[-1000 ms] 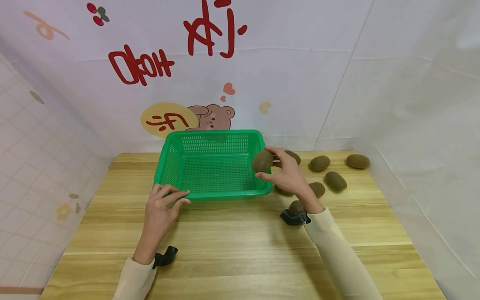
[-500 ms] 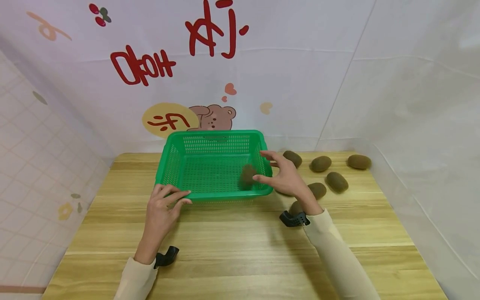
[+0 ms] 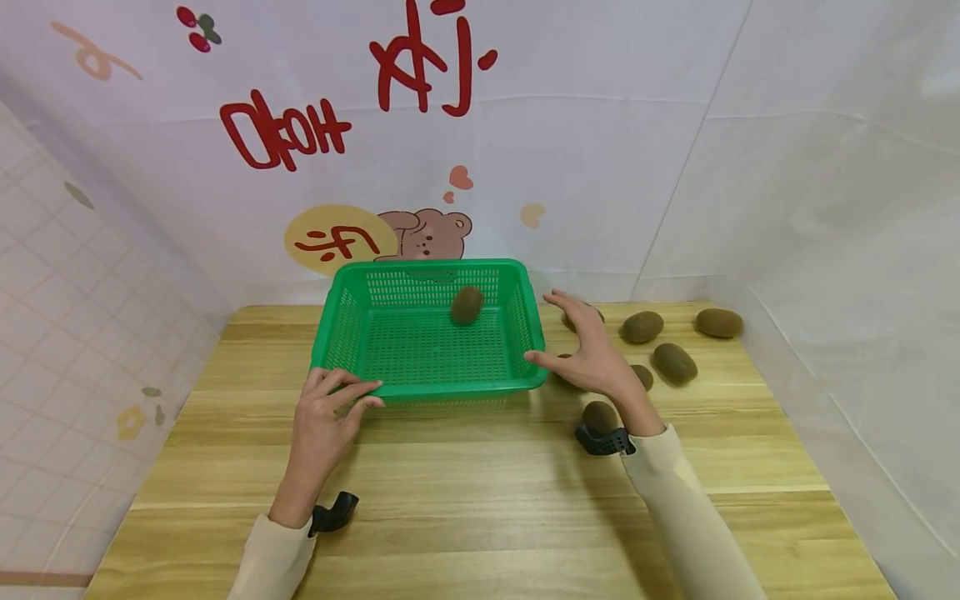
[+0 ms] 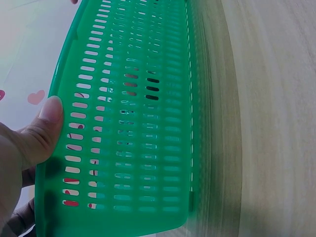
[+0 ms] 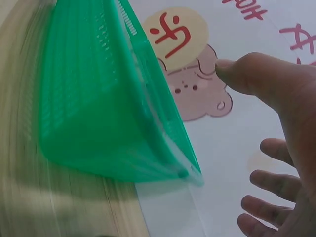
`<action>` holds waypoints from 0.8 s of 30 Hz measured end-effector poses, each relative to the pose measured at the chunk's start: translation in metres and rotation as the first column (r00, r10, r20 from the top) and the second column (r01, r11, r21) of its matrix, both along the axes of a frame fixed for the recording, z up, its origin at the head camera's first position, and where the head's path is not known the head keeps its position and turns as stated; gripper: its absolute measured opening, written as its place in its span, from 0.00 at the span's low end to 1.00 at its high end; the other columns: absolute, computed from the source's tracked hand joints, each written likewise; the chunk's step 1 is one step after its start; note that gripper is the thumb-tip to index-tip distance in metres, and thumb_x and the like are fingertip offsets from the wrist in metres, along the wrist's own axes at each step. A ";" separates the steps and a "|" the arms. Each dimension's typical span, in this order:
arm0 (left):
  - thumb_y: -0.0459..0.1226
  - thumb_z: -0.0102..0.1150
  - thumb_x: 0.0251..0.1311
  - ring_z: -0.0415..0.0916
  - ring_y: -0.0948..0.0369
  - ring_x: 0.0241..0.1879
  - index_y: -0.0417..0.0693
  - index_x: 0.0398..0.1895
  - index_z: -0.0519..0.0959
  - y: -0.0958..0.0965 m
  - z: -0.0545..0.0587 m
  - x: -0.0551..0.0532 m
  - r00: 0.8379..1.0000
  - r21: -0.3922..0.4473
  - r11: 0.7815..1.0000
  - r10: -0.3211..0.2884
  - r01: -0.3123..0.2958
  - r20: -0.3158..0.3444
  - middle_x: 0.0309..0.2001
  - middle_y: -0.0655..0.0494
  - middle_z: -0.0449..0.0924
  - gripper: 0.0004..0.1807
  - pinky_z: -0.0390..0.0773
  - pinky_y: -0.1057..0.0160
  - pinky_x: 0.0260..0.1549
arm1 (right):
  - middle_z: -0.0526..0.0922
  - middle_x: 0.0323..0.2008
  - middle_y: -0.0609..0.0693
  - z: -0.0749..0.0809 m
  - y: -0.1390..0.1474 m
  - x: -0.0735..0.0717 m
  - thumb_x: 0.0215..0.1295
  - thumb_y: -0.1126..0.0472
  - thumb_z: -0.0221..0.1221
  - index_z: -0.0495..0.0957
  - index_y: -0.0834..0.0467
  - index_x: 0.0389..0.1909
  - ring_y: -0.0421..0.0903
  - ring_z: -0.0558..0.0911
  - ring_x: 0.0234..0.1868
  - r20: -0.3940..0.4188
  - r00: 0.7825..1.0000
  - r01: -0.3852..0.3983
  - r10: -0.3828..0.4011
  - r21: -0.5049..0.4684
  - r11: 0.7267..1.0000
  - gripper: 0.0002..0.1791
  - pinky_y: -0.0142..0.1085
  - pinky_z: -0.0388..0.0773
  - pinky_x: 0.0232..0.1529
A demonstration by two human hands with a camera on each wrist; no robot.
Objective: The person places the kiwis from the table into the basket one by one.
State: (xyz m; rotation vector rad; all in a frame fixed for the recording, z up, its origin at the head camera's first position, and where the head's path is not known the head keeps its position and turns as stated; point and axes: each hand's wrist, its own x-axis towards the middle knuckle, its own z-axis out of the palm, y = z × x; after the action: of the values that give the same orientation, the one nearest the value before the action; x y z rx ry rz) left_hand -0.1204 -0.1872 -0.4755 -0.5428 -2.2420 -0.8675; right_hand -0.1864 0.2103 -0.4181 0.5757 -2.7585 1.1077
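A green perforated plastic basket (image 3: 442, 391) stands on the table, with one brown kiwi (image 3: 467, 306) inside towards its back right. My left hand (image 3: 326, 421) holds the rim at the near left corner; the left wrist view shows the thumb (image 4: 43, 129) pressed on the outer wall. Just off the basket's right end, my right hand (image 3: 596, 354) hovers with thumb and fingers spread and nothing between them. Beneath and around it lie more kiwis, among them one (image 3: 599, 415) by the wrist and one (image 3: 583, 317) partly hidden behind the fingers.
Further right on the wooden table (image 3: 480, 508) lie loose kiwis, including one by the back edge (image 3: 718, 322), one at the back (image 3: 642, 327) and one nearer (image 3: 674, 363). A printed white wall sheet (image 3: 600, 167) rises directly behind the basket.
My right hand let go of the kiwi over the basket; it dropped in and rolled towards the back. The hand then drew back to the right. My left hand stayed on the rim.
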 end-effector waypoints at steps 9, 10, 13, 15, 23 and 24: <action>0.31 0.82 0.36 0.70 0.53 0.36 0.46 0.37 0.92 0.002 0.003 0.000 1.000 -0.015 1.000 0.006 -0.007 -0.030 0.33 0.52 0.85 0.18 0.68 0.62 0.38 | 0.55 0.81 0.49 -0.005 0.024 0.008 0.56 0.44 0.75 0.61 0.46 0.79 0.59 0.54 0.81 -0.029 0.996 0.087 -0.087 -0.005 0.996 0.51 0.68 0.58 0.72; 0.32 0.82 0.36 0.70 0.53 0.36 0.46 0.37 0.92 0.002 0.003 0.000 0.999 -0.019 1.000 0.009 -0.009 -0.032 0.33 0.52 0.85 0.18 0.68 0.63 0.38 | 0.55 0.82 0.49 -0.006 0.027 0.009 0.56 0.44 0.75 0.61 0.45 0.79 0.59 0.54 0.81 -0.028 0.995 0.100 -0.100 -0.005 0.995 0.52 0.68 0.58 0.72; 0.33 0.82 0.38 0.70 0.53 0.36 0.46 0.37 0.92 0.002 0.003 0.001 0.999 -0.025 1.000 0.013 -0.014 -0.033 0.33 0.51 0.84 0.17 0.68 0.64 0.38 | 0.55 0.82 0.49 -0.009 0.035 0.010 0.55 0.44 0.76 0.60 0.44 0.79 0.59 0.53 0.81 -0.034 0.990 0.137 -0.137 -0.007 0.991 0.52 0.68 0.56 0.72; 0.33 0.82 0.38 0.70 0.53 0.36 0.45 0.37 0.92 0.002 0.003 0.001 0.999 -0.026 1.000 0.014 -0.014 -0.030 0.33 0.51 0.84 0.17 0.68 0.64 0.38 | 0.54 0.82 0.50 -0.011 0.040 0.011 0.55 0.44 0.76 0.60 0.44 0.79 0.60 0.52 0.81 -0.031 0.988 0.154 -0.154 -0.007 0.988 0.53 0.69 0.56 0.72; 0.32 0.82 0.38 0.70 0.54 0.36 0.46 0.37 0.92 0.001 0.003 0.001 1.000 -0.016 1.000 0.011 -0.012 -0.027 0.33 0.52 0.84 0.17 0.68 0.64 0.38 | 0.52 0.82 0.51 -0.020 0.060 0.012 0.54 0.43 0.76 0.55 0.43 0.81 0.62 0.52 0.80 -0.028 0.973 0.227 -0.227 0.001 0.974 0.58 0.70 0.55 0.71; 0.32 0.82 0.38 0.70 0.54 0.36 0.46 0.37 0.92 0.001 0.003 0.001 1.000 -0.013 1.000 0.010 -0.010 -0.023 0.33 0.52 0.84 0.17 0.67 0.64 0.38 | 0.52 0.82 0.51 -0.022 0.062 0.012 0.54 0.43 0.77 0.54 0.43 0.81 0.62 0.52 0.80 -0.027 0.972 0.234 -0.234 -0.002 0.972 0.58 0.70 0.55 0.71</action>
State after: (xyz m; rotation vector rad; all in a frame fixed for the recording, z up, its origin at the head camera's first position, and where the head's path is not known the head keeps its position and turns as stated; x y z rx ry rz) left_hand -0.1191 -0.1865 -0.4727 -0.5444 -2.2292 -0.8376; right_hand -0.1746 0.2727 -0.4398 0.2531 -2.7153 1.0363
